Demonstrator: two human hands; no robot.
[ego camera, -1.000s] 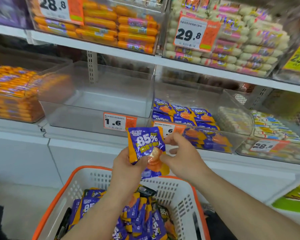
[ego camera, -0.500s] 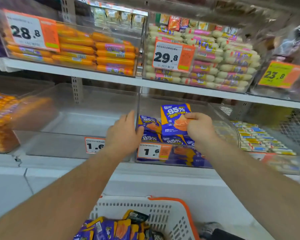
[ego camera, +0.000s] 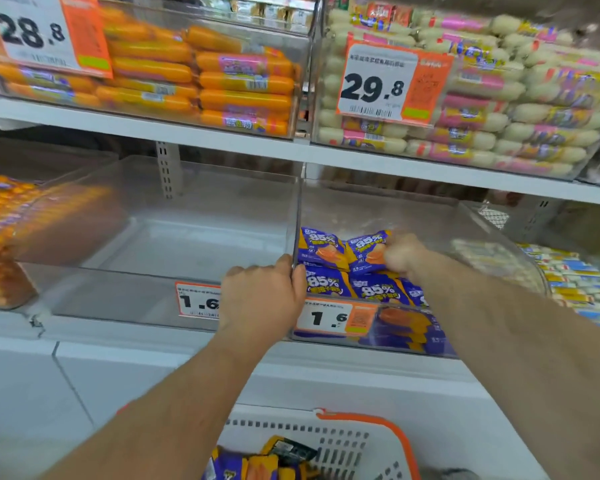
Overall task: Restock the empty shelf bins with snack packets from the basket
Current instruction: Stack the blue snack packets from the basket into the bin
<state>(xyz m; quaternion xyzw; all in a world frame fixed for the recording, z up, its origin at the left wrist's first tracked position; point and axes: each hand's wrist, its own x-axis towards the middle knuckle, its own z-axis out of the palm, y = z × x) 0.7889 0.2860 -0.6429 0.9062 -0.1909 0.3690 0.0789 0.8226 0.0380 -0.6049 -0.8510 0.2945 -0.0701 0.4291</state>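
Note:
Two clear bins sit on the middle shelf. The left bin (ego camera: 146, 296) holds nothing. The right bin (ego camera: 492, 237) holds several blue and orange snack packets (ego camera: 329, 282). My left hand (ego camera: 260, 299) grips the front corner where the two bins meet. My right hand (ego camera: 404, 252) is inside the right bin, blurred, its fingers closed on a blue packet (ego camera: 366, 249) lying on the back row. The white basket with an orange rim (ego camera: 392, 427) is at the bottom, with more packets (ego camera: 253, 462) in it.
The upper shelf (ego camera: 222, 140) carries bins of orange sausages (ego camera: 201, 81) and pale sausages (ego camera: 499, 109). An orange-snack bin (ego camera: 4, 237) stands at the left, a bin of white sticks (ego camera: 568, 282) at the right. Price tags reading 1.6 (ego camera: 326, 318) front both bins.
My right hand carried a packet from above the basket into the right bin and lowered it onto the back row. My left hand moved to the bins' front edge.

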